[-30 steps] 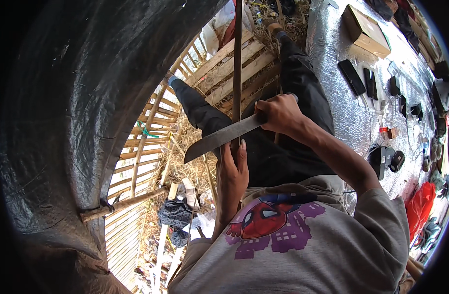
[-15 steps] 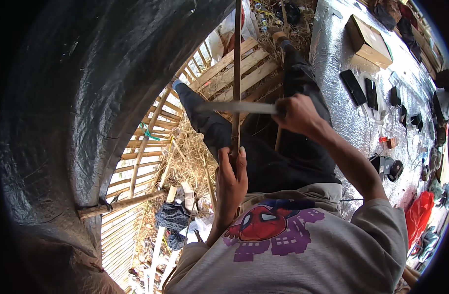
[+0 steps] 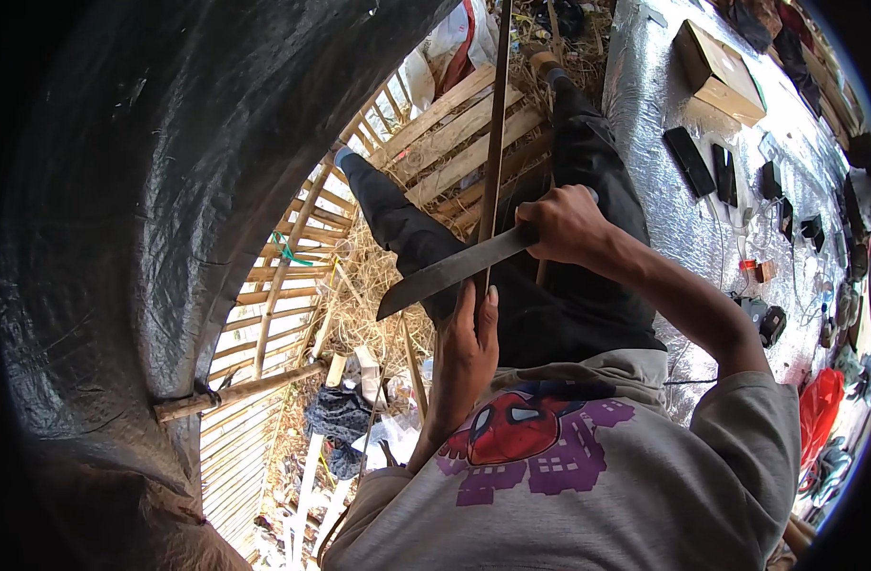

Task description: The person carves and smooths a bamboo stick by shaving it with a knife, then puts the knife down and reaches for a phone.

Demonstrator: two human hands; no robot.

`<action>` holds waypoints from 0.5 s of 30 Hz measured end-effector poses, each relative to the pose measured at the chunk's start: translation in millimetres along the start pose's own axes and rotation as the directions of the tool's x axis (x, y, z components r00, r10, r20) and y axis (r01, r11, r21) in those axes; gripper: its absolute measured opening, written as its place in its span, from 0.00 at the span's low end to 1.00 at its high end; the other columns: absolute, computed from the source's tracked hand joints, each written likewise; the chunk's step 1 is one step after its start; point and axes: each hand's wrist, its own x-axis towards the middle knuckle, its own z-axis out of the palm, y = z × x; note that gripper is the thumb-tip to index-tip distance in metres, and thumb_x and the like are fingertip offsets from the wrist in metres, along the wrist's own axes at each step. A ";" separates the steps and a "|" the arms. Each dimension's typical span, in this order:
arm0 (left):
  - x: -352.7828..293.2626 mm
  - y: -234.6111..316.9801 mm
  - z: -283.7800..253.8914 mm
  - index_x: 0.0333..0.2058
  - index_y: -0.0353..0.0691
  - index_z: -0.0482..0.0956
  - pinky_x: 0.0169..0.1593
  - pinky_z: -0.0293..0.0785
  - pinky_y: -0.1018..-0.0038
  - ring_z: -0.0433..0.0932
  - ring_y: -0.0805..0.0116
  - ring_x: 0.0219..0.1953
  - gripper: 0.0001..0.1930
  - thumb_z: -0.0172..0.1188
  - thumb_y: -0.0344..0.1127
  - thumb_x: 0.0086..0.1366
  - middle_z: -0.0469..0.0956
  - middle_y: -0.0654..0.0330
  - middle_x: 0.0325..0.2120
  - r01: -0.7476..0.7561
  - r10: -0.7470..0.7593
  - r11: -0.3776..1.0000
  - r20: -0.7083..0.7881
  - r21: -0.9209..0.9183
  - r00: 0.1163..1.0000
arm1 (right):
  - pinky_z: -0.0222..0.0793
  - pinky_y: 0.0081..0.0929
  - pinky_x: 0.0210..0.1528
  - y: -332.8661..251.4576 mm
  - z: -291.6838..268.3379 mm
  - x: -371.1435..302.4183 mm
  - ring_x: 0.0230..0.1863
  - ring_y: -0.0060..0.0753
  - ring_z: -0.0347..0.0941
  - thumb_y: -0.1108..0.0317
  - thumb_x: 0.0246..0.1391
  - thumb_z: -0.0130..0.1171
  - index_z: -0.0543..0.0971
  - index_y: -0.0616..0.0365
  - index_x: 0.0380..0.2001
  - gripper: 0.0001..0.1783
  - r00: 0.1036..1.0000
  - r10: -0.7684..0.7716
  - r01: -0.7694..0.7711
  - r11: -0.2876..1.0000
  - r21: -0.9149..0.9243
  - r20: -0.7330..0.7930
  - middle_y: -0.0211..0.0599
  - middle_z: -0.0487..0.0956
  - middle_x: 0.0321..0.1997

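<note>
Near the centre of the frame, the right hand (image 3: 570,226) was clamped on a machete (image 3: 445,276), which slanted toward the lower left across a long, thin strip (image 3: 497,133); the strip ran to the top edge — its lower part gripped by the left hand (image 3: 469,357); a cardboard box (image 3: 724,78) sat on silver sheeting (image 3: 640,105), upper right.

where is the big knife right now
In the head view, the big knife is near the centre, held in the right hand and crossing the long dark strip just above the left hand.
</note>
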 end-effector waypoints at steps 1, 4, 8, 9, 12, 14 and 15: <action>0.0 -0.1 -1.4 0.55 0.28 0.68 0.46 0.73 0.60 0.76 0.39 0.47 0.25 0.46 0.46 0.72 0.75 0.34 0.43 0.002 -0.002 1.000 0.001 -0.002 1.000 | 0.70 0.40 0.23 2.6 2.6 4.0 0.20 0.47 0.76 0.62 0.36 0.63 0.81 0.50 0.21 0.07 1.000 0.013 -0.013 1.000 -0.014 -0.003 0.37 0.77 0.16; -11.0 -12.0 -2.9 0.56 0.27 0.65 0.40 0.74 0.59 0.78 0.39 0.42 0.22 0.47 0.40 0.72 0.76 0.34 0.39 0.053 -0.053 0.998 -0.019 0.015 0.998 | 0.74 0.41 0.27 33.7 -5.1 28.0 0.21 0.47 0.77 0.60 0.43 0.60 0.82 0.52 0.23 0.09 0.969 0.220 -0.222 0.975 0.000 -0.107 0.42 0.79 0.19; -24.2 6.0 8.4 0.53 0.30 0.67 0.32 0.73 0.63 0.79 0.42 0.33 0.19 0.49 0.38 0.71 0.78 0.39 0.29 0.046 -0.037 0.993 0.086 -0.109 0.996 | 0.75 0.42 0.30 116.5 -25.2 47.9 0.26 0.50 0.79 0.55 0.48 0.57 0.83 0.58 0.28 0.16 0.910 0.403 -0.410 0.908 -0.082 -0.094 0.50 0.81 0.25; -25.2 4.5 9.2 0.53 0.30 0.67 0.32 0.73 0.63 0.79 0.42 0.33 0.19 0.49 0.38 0.71 0.78 0.39 0.29 0.060 -0.050 0.992 0.090 -0.110 0.995 | 0.75 0.42 0.29 100.6 -24.3 36.8 0.26 0.50 0.79 0.56 0.48 0.57 0.83 0.57 0.27 0.16 0.939 0.340 -0.345 0.932 -0.113 -0.058 0.50 0.81 0.24; -14.3 -0.8 12.4 0.50 0.32 0.68 0.31 0.70 0.59 0.77 0.39 0.30 0.16 0.49 0.38 0.71 0.77 0.41 0.29 0.081 -0.062 0.986 0.132 -0.144 0.989 | 0.74 0.41 0.28 41.7 -4.3 15.3 0.23 0.51 0.78 0.56 0.46 0.57 0.83 0.56 0.24 0.15 0.971 0.221 -0.217 0.975 -0.051 0.094 0.47 0.79 0.19; -9.7 -5.9 8.4 0.50 0.32 0.68 0.32 0.71 0.59 0.77 0.39 0.32 0.16 0.50 0.38 0.71 0.77 0.40 0.30 0.089 -0.073 0.989 0.132 -0.117 0.989 | 0.73 0.42 0.27 9.1 1.8 -7.0 0.22 0.50 0.77 0.57 0.46 0.58 0.83 0.54 0.23 0.13 0.979 0.130 -0.137 0.990 0.037 0.155 0.43 0.78 0.17; -9.2 -8.5 5.0 0.49 0.32 0.69 0.34 0.71 0.58 0.77 0.39 0.34 0.16 0.50 0.38 0.70 0.77 0.40 0.32 0.098 -0.088 0.992 0.119 -0.082 0.989 | 0.73 0.42 0.27 -5.2 -1.7 -15.0 0.21 0.49 0.76 0.57 0.45 0.59 0.82 0.53 0.23 0.12 0.978 0.099 -0.119 0.988 0.096 0.185 0.42 0.77 0.17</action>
